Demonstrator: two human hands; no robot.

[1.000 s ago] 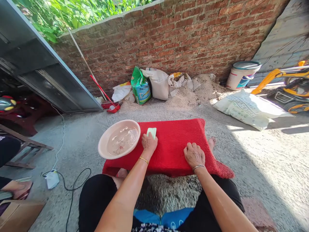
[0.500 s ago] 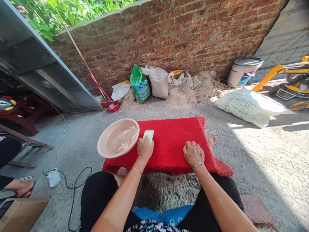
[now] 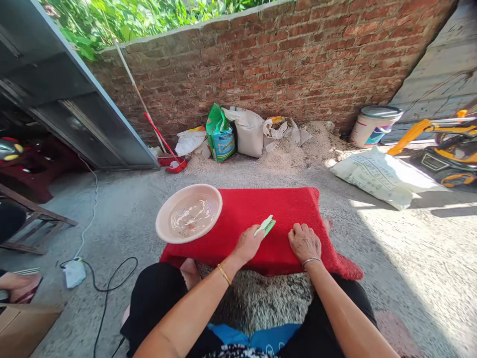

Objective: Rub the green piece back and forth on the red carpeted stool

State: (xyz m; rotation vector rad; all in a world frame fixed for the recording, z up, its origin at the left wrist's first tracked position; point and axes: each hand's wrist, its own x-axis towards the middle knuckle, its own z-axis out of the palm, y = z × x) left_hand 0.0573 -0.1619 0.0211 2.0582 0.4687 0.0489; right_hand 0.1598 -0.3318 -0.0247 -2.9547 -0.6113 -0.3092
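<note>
My left hand (image 3: 249,244) is closed around a light green scrub brush (image 3: 267,225), its bristles turned to the right, just over a red cloth (image 3: 257,205). The cloth is spread over a low bench or board whose surface it hides. My right hand (image 3: 305,242) lies on the right part of the cloth with its fingers curled down, gripping the fabric. At the left end of the cloth stands a pale pink basin (image 3: 162,224) with clear water in it.
Beyond the cloth, sacks (image 3: 249,132), a red dustpan (image 3: 176,165) and a lidded bucket (image 3: 374,127) stand along a brick wall. A white sack (image 3: 380,176) and a yellow toy excavator (image 3: 443,154) are at right. A black cable (image 3: 108,290) crosses the floor at left, near another person's foot (image 3: 22,288).
My left hand has moved right with the brush, from beside the basin to the middle of the cloth, turning the bristles into view. My right hand keeps its place on the cloth.
</note>
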